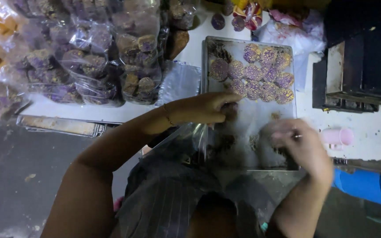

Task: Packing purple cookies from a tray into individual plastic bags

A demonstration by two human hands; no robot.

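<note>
About a dozen round purple cookies speckled with yellow crumbs (261, 72) crowd the far end of the shallow metal tray (293, 94) on the white worktop (375, 128). Left hand (203, 108), curled, steadies a clear plastic bag (190, 141); blurred right hand (298, 141) pinches something unclear. Filled bags (89, 57) lie left.

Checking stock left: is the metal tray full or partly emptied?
Partly emptied. The tray holds purple cookies only at its far end; the near half shows crumbs.
</note>
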